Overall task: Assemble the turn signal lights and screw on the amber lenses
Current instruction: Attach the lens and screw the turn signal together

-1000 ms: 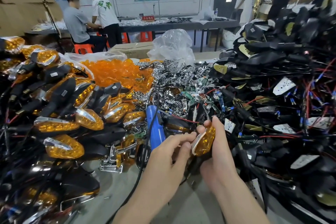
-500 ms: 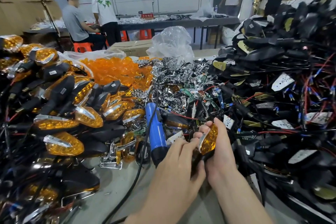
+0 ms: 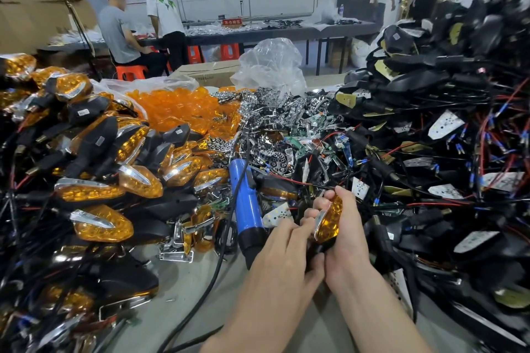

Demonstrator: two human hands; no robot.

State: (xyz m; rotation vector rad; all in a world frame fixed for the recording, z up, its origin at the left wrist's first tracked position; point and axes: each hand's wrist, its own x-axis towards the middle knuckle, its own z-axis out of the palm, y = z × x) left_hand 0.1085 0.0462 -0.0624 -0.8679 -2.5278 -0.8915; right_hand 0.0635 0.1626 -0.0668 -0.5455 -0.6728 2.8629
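- Amber and glossy, the lens (image 3: 329,219) stood with its long axis near upright, top tipped rightward, gripped in the right hand (image 3: 348,238).
- Against its other side, the left hand (image 3: 282,258) held it too, fingertips at its chrome edge; both hands met around it.
- Blue screwdriver (image 3: 249,203) lay just beside the left hand, the nearer one, handle toward the person.
- Farther left, finished lights (image 3: 100,223) were heaped.

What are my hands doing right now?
Left hand: fingers and thumb pinch the turn signal light.
Right hand: curled around the same light, holding it.
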